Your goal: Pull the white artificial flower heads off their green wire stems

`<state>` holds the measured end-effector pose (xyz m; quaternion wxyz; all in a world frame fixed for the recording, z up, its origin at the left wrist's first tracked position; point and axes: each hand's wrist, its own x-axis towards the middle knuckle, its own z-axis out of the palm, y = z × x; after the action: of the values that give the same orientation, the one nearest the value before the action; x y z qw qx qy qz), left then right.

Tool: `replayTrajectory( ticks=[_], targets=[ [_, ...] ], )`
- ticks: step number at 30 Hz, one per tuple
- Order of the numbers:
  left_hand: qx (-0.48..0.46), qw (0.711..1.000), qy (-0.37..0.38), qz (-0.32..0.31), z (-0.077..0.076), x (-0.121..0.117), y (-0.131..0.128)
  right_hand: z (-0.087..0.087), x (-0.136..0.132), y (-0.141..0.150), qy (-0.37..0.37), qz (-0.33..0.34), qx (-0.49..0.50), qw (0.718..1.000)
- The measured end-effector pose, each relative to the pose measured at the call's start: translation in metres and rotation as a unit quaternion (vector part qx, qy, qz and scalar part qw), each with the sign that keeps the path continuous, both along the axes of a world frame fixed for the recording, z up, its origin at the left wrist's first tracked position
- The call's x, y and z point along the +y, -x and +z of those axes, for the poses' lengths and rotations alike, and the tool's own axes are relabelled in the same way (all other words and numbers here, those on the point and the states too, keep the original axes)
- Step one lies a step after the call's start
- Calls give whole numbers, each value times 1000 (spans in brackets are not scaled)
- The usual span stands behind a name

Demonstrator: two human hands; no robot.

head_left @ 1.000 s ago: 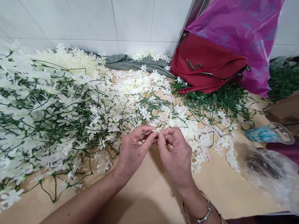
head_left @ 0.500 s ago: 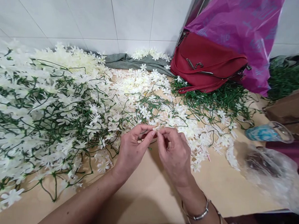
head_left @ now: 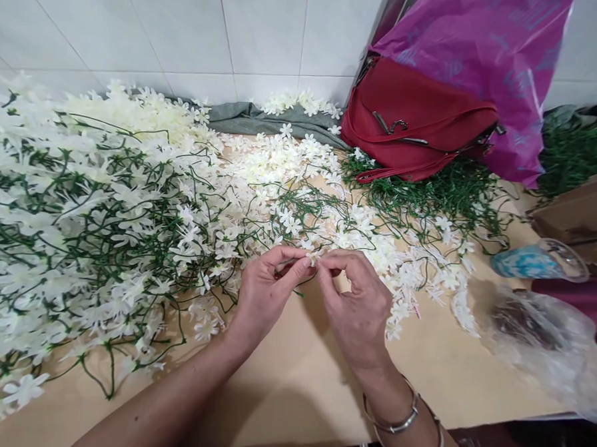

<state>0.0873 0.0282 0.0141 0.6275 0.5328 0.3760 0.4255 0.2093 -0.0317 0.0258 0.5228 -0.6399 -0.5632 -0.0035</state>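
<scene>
My left hand (head_left: 267,295) pinches a small white artificial flower (head_left: 313,257) between thumb and forefinger. A short green stem end pokes out below the fingers. Thumb and forefinger of my right hand (head_left: 359,303) are closed at the same flower, fingertips almost meeting those of the left. Most of the flower is hidden by the fingers. To the left lies a big heap of white artificial flowers on green stems (head_left: 103,220). Loose white blossoms (head_left: 276,159) spread over the table beyond my hands, with green stems (head_left: 312,204) among them.
A red handbag (head_left: 418,123) rests on green stems at the back, before a purple plastic bag (head_left: 493,40). On the right are a blue-patterned plastic cup (head_left: 536,263) lying tipped, a clear plastic bag (head_left: 567,344) and a cardboard box (head_left: 584,205). A tiled wall (head_left: 269,28) stands behind.
My right hand has shifted slightly right and its thumb and forefinger now form a wider loop. My left hand stays nearly in place with the flower.
</scene>
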Motion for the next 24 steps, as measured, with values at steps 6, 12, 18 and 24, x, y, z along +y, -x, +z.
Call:
replayTrajectory(
  ticks=[6,12,18,24],
  targets=[
    [14,1000,-18,-13,1,-2,1,-2,1,2,-8,18,37,999],
    [49,995,-77,-29,3,2,6,1,2,-2,74,41,264,961],
    [29,992,-113,-55,0,5,7,1,-1,-9,54,48,149,986],
    [-13,993,-104,-54,3,1,7,1,-1,-13,-5,61,75,995]
  ],
)
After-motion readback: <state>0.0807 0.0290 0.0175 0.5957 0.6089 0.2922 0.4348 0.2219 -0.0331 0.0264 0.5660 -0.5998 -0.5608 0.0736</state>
